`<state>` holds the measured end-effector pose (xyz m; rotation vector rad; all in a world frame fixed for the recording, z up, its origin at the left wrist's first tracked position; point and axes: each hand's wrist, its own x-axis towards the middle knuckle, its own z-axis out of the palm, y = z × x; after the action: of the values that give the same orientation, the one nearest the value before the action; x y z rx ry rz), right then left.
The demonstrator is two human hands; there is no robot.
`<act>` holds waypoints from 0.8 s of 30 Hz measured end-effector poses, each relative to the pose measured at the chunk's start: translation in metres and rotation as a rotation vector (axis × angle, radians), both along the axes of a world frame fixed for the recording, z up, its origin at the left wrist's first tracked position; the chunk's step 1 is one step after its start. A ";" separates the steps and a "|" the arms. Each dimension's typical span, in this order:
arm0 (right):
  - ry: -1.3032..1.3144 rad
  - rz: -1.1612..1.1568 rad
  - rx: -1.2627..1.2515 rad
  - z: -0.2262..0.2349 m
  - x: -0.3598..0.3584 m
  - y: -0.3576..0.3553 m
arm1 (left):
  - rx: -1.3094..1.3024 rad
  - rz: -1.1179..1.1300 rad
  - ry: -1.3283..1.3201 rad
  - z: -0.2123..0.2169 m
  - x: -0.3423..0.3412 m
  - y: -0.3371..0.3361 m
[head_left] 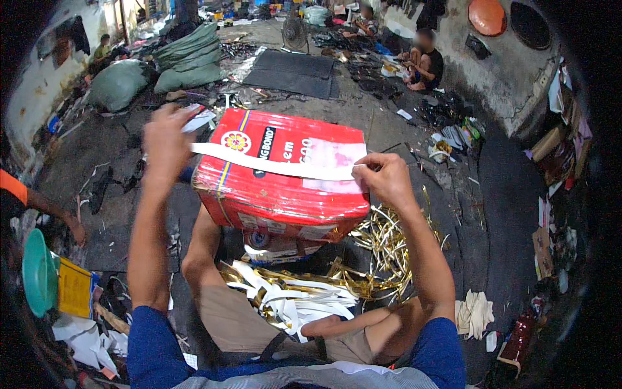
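A long white strip (278, 168) stretches across the top of a red box (285, 201), which stands in front of me between my legs. My right hand (389, 180) pinches the strip's right end between thumb and fingers at the box's right edge. Beside the strip's left end, my left hand (167, 142) is raised and smeared by motion, so its grip cannot be made out. A small red and white piece shows just past its fingers; whether it is held is unclear. In my lap area lies a pile of white strips (304, 301), mixed with gold-coloured ones.
Curly gold and white trimmings (385, 249) lie right of the box. At left are a green basin (40, 272), a yellow container (74, 290) and another person's arm (58, 211). Farther off are a dark mat (288, 72), stuffed sacks (120, 84), a fan (295, 34) and a seated person (427, 65).
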<state>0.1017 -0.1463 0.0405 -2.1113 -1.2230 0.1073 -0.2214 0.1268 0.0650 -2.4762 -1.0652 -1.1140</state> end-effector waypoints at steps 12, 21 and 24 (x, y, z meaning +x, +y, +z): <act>-0.261 0.033 0.134 -0.018 -0.015 0.000 | -0.679 -0.899 -0.217 -0.069 0.182 -0.125; -0.377 0.278 0.181 -0.015 -0.004 -0.021 | -0.532 -0.985 -0.126 -0.074 0.182 -0.122; -0.275 0.337 0.177 -0.016 -0.001 -0.012 | -0.642 -0.986 -0.117 -0.075 0.175 -0.116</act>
<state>0.1003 -0.1586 0.0241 -1.7940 -1.6805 -0.1427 -0.0467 0.0105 -0.0102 -3.6620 -0.1259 -1.2610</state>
